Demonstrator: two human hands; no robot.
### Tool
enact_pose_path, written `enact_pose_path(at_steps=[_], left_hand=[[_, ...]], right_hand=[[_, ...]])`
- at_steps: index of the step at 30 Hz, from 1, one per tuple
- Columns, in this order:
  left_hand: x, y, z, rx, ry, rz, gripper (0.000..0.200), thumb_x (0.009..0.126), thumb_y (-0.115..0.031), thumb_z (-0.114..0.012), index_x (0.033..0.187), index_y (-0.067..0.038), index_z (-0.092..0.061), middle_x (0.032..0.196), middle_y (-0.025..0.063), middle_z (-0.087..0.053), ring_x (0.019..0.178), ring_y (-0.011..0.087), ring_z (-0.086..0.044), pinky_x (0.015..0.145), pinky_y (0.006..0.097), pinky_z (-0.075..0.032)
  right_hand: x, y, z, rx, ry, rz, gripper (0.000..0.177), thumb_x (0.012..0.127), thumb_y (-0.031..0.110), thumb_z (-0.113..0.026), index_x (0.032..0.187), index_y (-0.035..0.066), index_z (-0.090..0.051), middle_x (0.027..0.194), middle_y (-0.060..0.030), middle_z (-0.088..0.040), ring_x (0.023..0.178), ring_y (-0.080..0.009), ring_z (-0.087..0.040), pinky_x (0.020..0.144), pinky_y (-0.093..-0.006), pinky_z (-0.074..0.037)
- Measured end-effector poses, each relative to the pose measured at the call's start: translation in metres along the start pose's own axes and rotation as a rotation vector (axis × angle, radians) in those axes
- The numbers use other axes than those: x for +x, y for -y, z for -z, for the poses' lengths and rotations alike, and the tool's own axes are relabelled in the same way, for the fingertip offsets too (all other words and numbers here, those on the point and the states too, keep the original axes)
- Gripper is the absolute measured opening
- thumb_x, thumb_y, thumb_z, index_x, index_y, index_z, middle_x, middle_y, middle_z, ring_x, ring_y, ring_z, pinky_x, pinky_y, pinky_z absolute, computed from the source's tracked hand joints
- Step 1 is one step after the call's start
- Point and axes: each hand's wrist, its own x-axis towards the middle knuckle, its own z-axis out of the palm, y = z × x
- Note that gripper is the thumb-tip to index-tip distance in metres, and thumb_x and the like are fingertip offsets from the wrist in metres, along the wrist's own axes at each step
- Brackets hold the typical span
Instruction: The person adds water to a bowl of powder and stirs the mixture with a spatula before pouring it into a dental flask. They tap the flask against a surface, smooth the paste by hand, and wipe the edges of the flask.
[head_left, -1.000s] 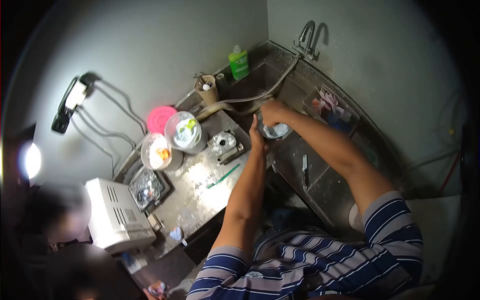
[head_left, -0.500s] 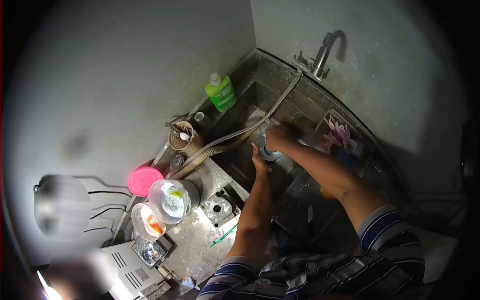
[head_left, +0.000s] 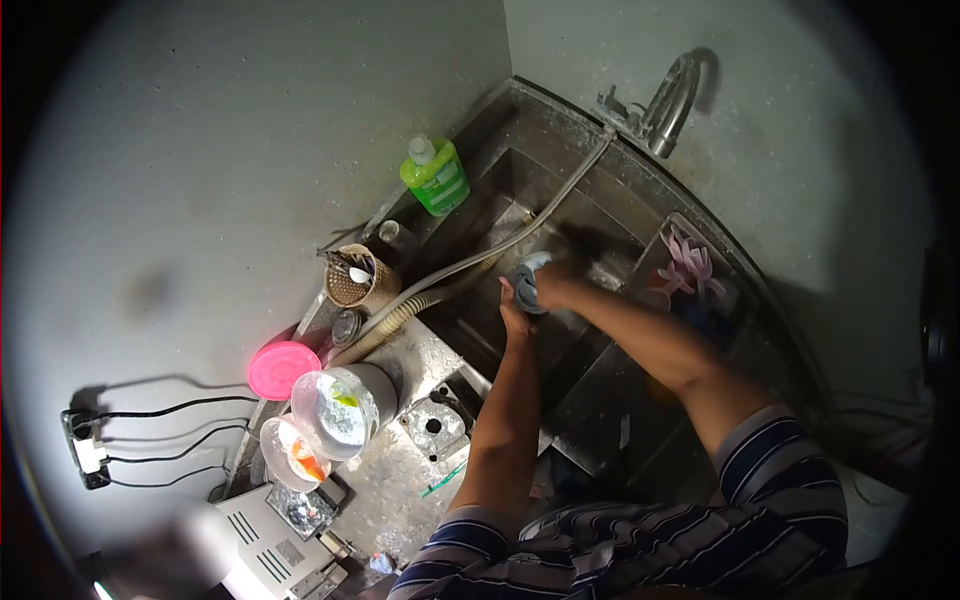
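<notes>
Over the sink basin (head_left: 497, 335), my left hand (head_left: 515, 310) holds a small grey bowl (head_left: 524, 288), its fingers curled round the near side and the thumb up along the wall. My right hand (head_left: 560, 287) is closed at the bowl's right rim, slightly smeared by motion. A whitish patch (head_left: 538, 260) shows beside its fingers; I cannot make out what it is or what the fingers hold. A grey hose (head_left: 530, 235) runs across the basin just beyond both hands.
A curved faucet (head_left: 675, 105) rises at the back. Green soap bottle (head_left: 437, 180), wicker cup of tools (head_left: 352, 278), pink lid (head_left: 283, 371) and white tubs (head_left: 375, 395) line the left edge. A tray of pink pieces (head_left: 688, 262) stands right of the basin.
My right hand has moved slightly at the bowl's rim, and the whitish patch now shows beyond it. The bowl has tilted and shifted a little left. The camera view has shifted slightly.
</notes>
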Motion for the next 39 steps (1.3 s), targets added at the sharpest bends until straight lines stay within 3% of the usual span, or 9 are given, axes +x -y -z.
enact_pose_path(at_steps=[8, 14, 16, 17, 24, 25, 29, 34, 39], left_hand=[[-0.012, -0.005, -0.007, 0.061, -0.076, -0.028, 0.071, 0.098, -0.059, -0.037, 0.132, 0.002, -0.048, 0.130, 0.0183, -0.056, 0.118, 0.0322, -0.056, 0.103, 0.0451, -0.043], [-0.019, -0.008, -0.007, 0.097, -0.061, -0.037, 0.072, 0.098, -0.059, -0.039, 0.135, 0.003, -0.046, 0.131, 0.0198, -0.055, 0.118, 0.0321, -0.056, 0.104, 0.0451, -0.042], [-0.014, -0.009, -0.002, 0.143, -0.056, -0.101, 0.071, 0.098, -0.058, -0.041, 0.136, 0.002, -0.045, 0.131, 0.0189, -0.055, 0.118, 0.0316, -0.056, 0.104, 0.0441, -0.042], [-0.020, -0.008, -0.004, 0.068, -0.011, -0.028, 0.069, 0.098, -0.056, -0.041, 0.136, 0.001, -0.044, 0.130, 0.0177, -0.056, 0.119, 0.0310, -0.056, 0.105, 0.0439, -0.042], [0.002, -0.011, 0.012, 0.091, -0.047, -0.028, 0.065, 0.098, -0.057, -0.039, 0.129, -0.001, -0.050, 0.126, 0.0161, -0.058, 0.116, 0.0304, -0.057, 0.103, 0.0414, -0.043], [0.001, -0.012, 0.019, 0.063, 0.099, -0.017, 0.067, 0.101, -0.051, -0.040, 0.140, 0.004, -0.040, 0.135, 0.0181, -0.052, 0.120, 0.0285, -0.055, 0.103, 0.0390, -0.042], [-0.011, -0.015, -0.004, 0.060, -0.047, -0.093, 0.063, 0.100, -0.049, -0.044, 0.136, 0.003, -0.044, 0.132, 0.0151, -0.055, 0.121, 0.0274, -0.054, 0.104, 0.0392, -0.040], [-0.022, -0.021, -0.016, 0.028, 0.074, -0.072, 0.058, 0.100, -0.048, -0.044, 0.133, 0.000, -0.049, 0.127, 0.0132, -0.058, 0.117, 0.0263, -0.056, 0.102, 0.0392, -0.042], [-0.015, -0.018, -0.006, 0.128, -0.037, -0.044, 0.057, 0.100, -0.049, -0.046, 0.130, -0.001, -0.052, 0.124, 0.0109, -0.059, 0.114, 0.0246, -0.056, 0.099, 0.0380, -0.043]], right_hand=[[0.026, 0.000, -0.009, 0.182, -0.257, 0.016, 0.028, 0.074, 0.025, -0.066, 0.096, 0.008, -0.073, 0.099, -0.0167, -0.071, 0.093, -0.0311, -0.069, 0.080, -0.0389, -0.055], [0.016, 0.000, -0.018, 0.206, -0.269, -0.017, 0.027, 0.074, 0.022, -0.064, 0.093, 0.006, -0.073, 0.101, -0.0180, -0.070, 0.094, -0.0328, -0.069, 0.079, -0.0411, -0.055], [0.001, 0.009, -0.025, -0.064, -0.170, 0.191, 0.028, 0.074, 0.021, -0.063, 0.096, 0.006, -0.073, 0.101, -0.0178, -0.071, 0.095, -0.0331, -0.069, 0.082, -0.0426, -0.054], [0.011, 0.010, -0.013, 0.114, -0.173, 0.025, 0.030, 0.075, 0.020, -0.062, 0.100, 0.006, -0.072, 0.105, -0.0168, -0.070, 0.100, -0.0321, -0.068, 0.087, -0.0429, -0.052], [0.000, 0.009, -0.015, 0.051, -0.100, -0.005, 0.034, 0.077, 0.023, -0.062, 0.107, 0.007, -0.071, 0.113, -0.0146, -0.069, 0.106, -0.0285, -0.066, 0.090, -0.0414, -0.052], [0.005, 0.005, -0.009, 0.042, -0.108, -0.002, 0.034, 0.077, 0.023, -0.062, 0.107, 0.007, -0.071, 0.113, -0.0146, -0.069, 0.106, -0.0285, -0.066, 0.090, -0.0414, -0.052], [0.001, 0.004, -0.019, -0.011, -0.241, 0.111, 0.031, 0.072, 0.024, -0.068, 0.096, 0.006, -0.072, 0.097, -0.0167, -0.071, 0.092, -0.0308, -0.069, 0.080, -0.0411, -0.055], [0.002, -0.002, -0.004, 0.157, -0.237, -0.022, 0.028, 0.070, 0.023, -0.066, 0.093, 0.007, -0.073, 0.093, -0.0190, -0.071, 0.091, -0.0316, -0.069, 0.078, -0.0424, -0.056], [-0.014, 0.000, -0.013, -0.078, -0.258, 0.243, 0.025, 0.069, 0.021, -0.067, 0.089, 0.007, -0.073, 0.096, -0.0184, -0.071, 0.092, -0.0328, -0.069, 0.080, -0.0436, -0.054]])
